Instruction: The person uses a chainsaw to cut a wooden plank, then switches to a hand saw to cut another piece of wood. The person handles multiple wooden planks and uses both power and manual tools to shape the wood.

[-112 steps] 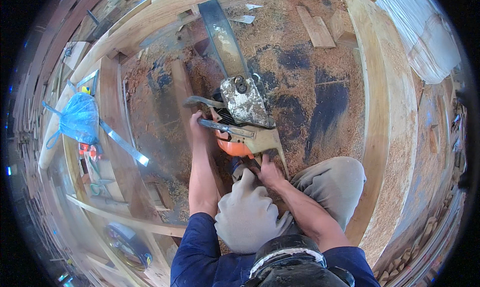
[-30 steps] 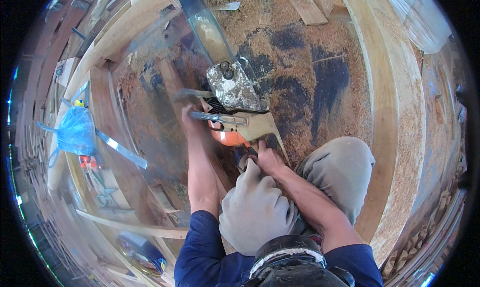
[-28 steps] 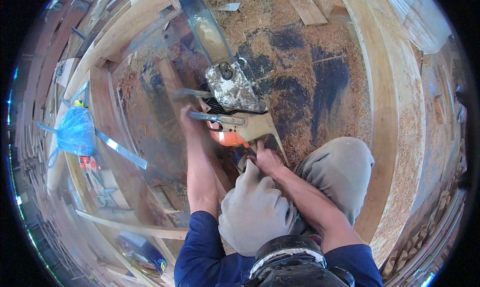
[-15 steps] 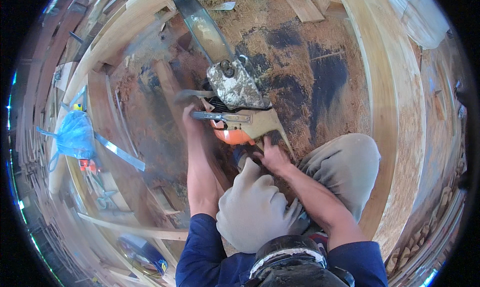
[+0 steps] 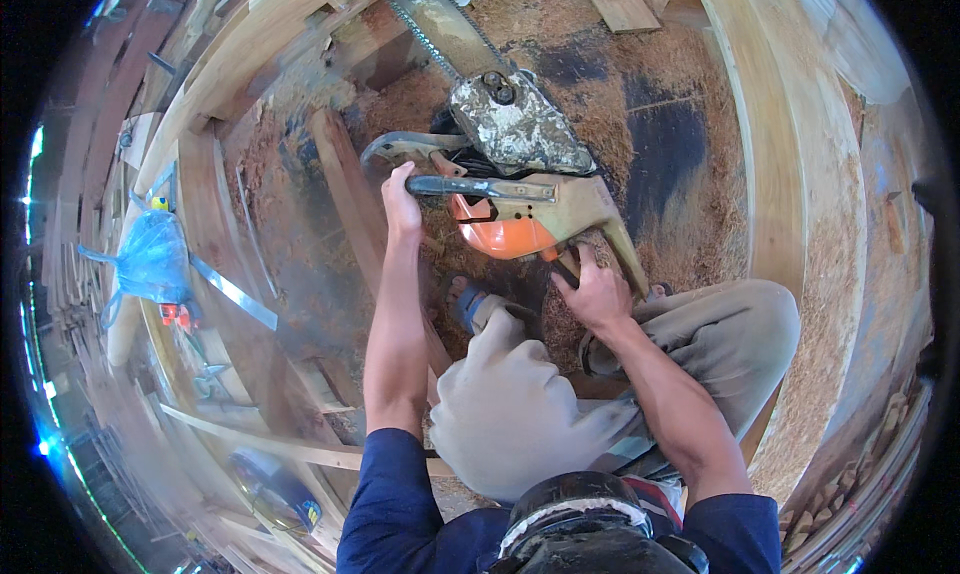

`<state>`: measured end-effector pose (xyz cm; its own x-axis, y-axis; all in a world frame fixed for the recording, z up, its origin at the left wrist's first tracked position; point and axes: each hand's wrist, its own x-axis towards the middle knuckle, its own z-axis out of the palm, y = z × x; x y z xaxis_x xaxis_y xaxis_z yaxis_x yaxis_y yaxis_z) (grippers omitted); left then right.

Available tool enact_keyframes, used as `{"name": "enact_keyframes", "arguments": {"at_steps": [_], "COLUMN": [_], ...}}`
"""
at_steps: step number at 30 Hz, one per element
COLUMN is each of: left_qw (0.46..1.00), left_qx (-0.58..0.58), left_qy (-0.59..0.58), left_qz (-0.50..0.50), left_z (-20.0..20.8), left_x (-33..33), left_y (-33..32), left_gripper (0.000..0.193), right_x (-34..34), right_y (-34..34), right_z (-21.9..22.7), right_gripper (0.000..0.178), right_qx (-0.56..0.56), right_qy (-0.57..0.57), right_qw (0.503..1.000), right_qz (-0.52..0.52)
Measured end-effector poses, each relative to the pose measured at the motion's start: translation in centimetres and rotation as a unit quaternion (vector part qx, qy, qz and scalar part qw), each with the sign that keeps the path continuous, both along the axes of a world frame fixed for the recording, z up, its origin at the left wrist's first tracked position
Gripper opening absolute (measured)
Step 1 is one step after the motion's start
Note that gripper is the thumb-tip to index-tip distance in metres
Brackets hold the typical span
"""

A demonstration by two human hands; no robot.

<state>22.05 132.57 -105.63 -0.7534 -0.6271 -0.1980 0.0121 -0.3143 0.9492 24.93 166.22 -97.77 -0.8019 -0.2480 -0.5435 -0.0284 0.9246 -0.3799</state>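
A chainsaw (image 5: 525, 129) with an orange and beige body lies turned on its side in front of me, above the sawdust. Its toothed bar (image 5: 440, 24) points away to the far left. My left hand (image 5: 402, 204) is closed round the end of the dark front handle, beside the grey hand guard. At the rear handle, my right hand (image 5: 598, 289) is closed, with the thumb and fingers wrapped round the grip; part of that grip is hidden beneath them. The side cover over the bar's base is caked with pale dirt.
Sawdust and dark patches cover the ground. A long plank (image 5: 770, 174) runs along the right, and a beam (image 5: 345, 184) lies left of the saw. A blue plastic bag (image 5: 152, 259) rests on wood at the left. My foot (image 5: 463, 299) is close below the saw.
The chainsaw has shifted to the right and slightly away from me, with both hands moving along on its handles. My right knee has moved a little to the right.
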Motion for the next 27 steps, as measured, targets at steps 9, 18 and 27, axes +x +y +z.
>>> {"name": "enact_keyframes", "arguments": {"at_steps": [9, 18, 27], "left_qw": [0.945, 0.912, 0.857], "left_qx": [-0.273, -0.362, -0.458], "left_qy": [-0.148, -0.133, -0.118], "left_qz": [-0.102, -0.136, -0.203], "left_z": [12.9, 18.7, 22.4], "left_x": [1.4, 2.5, 6.0], "left_y": [-0.2, -0.2, 3.7], "left_gripper": [0.063, 0.083, 0.057], "right_x": [3.3, 6.1, 9.7], "right_y": [-1.3, -0.5, 2.8], "right_z": [4.8, 9.2, 7.0], "right_gripper": [0.059, 0.059, 0.051], "right_qx": [-0.048, -0.038, -0.065], "right_qy": [0.021, 0.069, 0.072], "right_qw": [0.999, 0.997, 0.995], "right_qz": [-0.014, -0.006, 0.016]}}
